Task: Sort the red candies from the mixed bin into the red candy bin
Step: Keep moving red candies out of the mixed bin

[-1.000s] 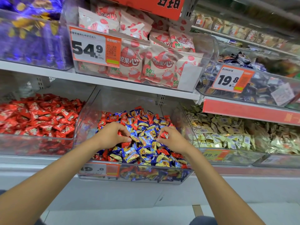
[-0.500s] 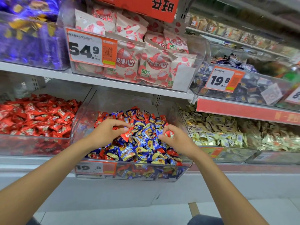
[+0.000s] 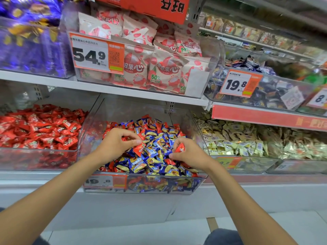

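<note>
So, a store aisle: a white shelf unit (image 3: 115, 88) fills most of the view, with two levels showing. Under it is a plain grey base panel (image 3: 123, 207), then pale floor tiles (image 3: 159, 232) at the near edge.

Top level, left to right: a clear bin of purple wrappers (image 3: 31, 55), a bin of pink-and-white bags (image 3: 134, 85), and a bin of dark wrapped sweets (image 3: 276, 96). A red sign (image 3: 141, 6) hangs over the bags, and a red strip (image 3: 265, 117) runs along the shelf edge on the right.

Bottom level: the red bin (image 3: 35, 160) sits at the left, heaped with red candies. Just beside it on the right is the mixed bin (image 3: 134, 110), clear plastic, piled with blue-and-yellow pieces with reds scattered through. Right of that is a bin of pale gold wrappers (image 3: 256, 164).

Price tags: 54.9 (image 3: 92, 54) on the bag bin, 19.8 (image 3: 237, 84) on the dark one, and a blurry 19.8 (image 3: 104, 181) on the mixed bin's front.

Both bare arms reach in from the near side. The left hand (image 3: 115, 145) is above the pile's left half, thumb and forefinger pinching a red candy (image 3: 139, 148) by its wrapper, other fingers curled. The right hand (image 3: 191, 152) is over the right half, fingers curled round a second candy (image 3: 180, 148), also red, held at the fingertips. Both candies are above the mixed pile, well apart from the red bin.
</note>
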`<act>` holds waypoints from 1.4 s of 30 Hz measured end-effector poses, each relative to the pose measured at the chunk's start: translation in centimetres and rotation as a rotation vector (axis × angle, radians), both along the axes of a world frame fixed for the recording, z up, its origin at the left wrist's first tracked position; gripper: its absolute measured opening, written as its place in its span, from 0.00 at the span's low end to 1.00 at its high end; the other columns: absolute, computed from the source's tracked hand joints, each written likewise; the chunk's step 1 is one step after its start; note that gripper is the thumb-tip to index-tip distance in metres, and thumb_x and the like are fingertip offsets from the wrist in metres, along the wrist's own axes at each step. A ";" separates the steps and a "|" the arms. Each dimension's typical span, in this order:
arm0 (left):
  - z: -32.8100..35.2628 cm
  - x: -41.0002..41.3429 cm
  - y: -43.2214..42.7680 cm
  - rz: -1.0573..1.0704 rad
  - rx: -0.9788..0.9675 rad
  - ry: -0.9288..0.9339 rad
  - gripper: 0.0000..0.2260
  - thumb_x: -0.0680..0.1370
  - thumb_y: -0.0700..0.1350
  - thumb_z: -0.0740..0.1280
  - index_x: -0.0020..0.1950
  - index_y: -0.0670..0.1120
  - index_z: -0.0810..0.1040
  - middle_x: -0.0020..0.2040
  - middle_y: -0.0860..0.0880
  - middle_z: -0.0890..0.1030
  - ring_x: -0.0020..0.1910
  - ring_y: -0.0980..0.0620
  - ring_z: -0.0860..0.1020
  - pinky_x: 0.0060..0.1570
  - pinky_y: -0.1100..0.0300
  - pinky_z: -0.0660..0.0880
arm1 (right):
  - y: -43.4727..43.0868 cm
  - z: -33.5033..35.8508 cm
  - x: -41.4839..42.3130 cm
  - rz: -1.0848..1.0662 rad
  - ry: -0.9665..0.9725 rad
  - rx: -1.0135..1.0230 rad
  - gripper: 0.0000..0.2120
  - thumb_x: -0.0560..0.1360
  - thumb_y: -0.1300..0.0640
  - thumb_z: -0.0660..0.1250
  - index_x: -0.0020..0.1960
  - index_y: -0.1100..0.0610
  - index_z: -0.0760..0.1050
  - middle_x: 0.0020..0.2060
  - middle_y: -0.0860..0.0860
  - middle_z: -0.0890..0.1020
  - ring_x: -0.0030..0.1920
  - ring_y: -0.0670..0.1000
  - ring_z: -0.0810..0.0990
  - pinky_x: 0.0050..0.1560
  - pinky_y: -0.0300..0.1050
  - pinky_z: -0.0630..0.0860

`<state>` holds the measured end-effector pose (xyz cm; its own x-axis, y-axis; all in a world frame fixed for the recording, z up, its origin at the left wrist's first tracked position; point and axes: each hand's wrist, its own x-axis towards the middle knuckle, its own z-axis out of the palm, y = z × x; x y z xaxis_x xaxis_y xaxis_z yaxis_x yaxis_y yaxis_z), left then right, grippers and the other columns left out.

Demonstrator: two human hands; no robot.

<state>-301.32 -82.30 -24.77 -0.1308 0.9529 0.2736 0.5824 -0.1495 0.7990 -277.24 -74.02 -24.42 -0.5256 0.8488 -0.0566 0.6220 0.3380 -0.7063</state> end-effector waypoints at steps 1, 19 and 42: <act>0.3 0.1 -0.2 0.007 0.006 -0.003 0.05 0.74 0.43 0.72 0.41 0.53 0.82 0.37 0.63 0.81 0.35 0.72 0.76 0.36 0.78 0.69 | -0.1 0.5 0.1 -0.023 0.048 0.012 0.10 0.72 0.57 0.73 0.40 0.53 0.71 0.47 0.49 0.78 0.43 0.48 0.78 0.49 0.49 0.76; 0.4 -0.9 -1.7 0.048 0.018 -0.009 0.02 0.73 0.43 0.73 0.43 0.50 0.84 0.43 0.59 0.82 0.44 0.70 0.77 0.39 0.81 0.68 | -1.1 1.3 -0.8 -0.029 -0.035 0.086 0.08 0.75 0.48 0.70 0.43 0.53 0.79 0.41 0.48 0.84 0.40 0.50 0.80 0.47 0.48 0.77; 2.3 -28.0 -7.9 0.603 -0.090 0.143 0.29 0.70 0.69 0.64 0.64 0.53 0.76 0.64 0.49 0.78 0.68 0.45 0.71 0.68 0.43 0.64 | -5.1 4.0 -32.6 0.403 -0.051 0.411 0.37 0.66 0.44 0.76 0.71 0.48 0.66 0.66 0.52 0.73 0.67 0.53 0.70 0.68 0.53 0.66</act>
<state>-329.27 -90.17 -22.51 -0.6211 0.7428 0.2499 0.6451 0.3035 0.7013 -309.88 -79.16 -20.41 -0.8170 0.5400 0.2024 0.4171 0.7956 -0.4393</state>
